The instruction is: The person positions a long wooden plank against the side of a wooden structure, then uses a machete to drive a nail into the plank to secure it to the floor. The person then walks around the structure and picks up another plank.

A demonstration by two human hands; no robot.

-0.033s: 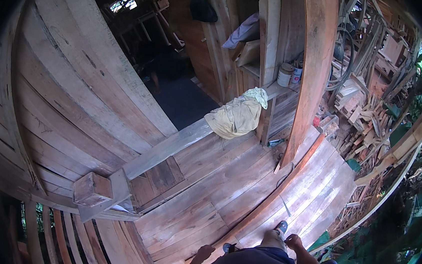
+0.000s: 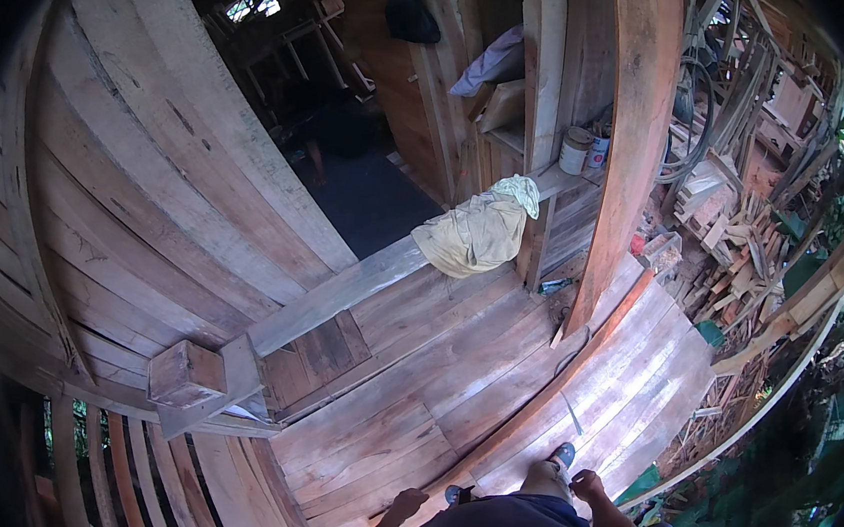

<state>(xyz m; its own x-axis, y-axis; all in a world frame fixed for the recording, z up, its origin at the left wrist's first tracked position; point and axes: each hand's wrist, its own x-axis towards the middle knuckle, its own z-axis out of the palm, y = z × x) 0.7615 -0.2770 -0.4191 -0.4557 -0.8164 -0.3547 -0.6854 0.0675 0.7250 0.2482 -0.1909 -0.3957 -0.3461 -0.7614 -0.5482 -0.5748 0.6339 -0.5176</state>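
Note:
My left hand (image 2: 408, 504) hangs beside my left hip above the plank floor (image 2: 365, 459), its fingers curled in and nothing showing in them. On the other side, my right hand (image 2: 585, 484) is closed in front of my right thigh, close to my bare knee, and no object shows in it. One shoe (image 2: 562, 454) stands on the paler boards between my hands. A long raised wooden beam (image 2: 519, 418) crosses the floor just ahead of my feet. A thin grey strip (image 2: 571, 414) lies on the boards past the shoe.
A beige cloth (image 2: 472, 238) drapes over a ledge board (image 2: 324, 290) across the doorway. A wooden box (image 2: 187, 376) sits at its left end. Paint cans (image 2: 574, 150) stand by a tall post (image 2: 634, 132). Scrap wood (image 2: 736, 236) piles up at right. Inside, a dark figure (image 2: 339, 126) bends down.
My hands keep almost the same place. The view has shifted very slightly, and the dark figure inside the doorway sits a little farther right.

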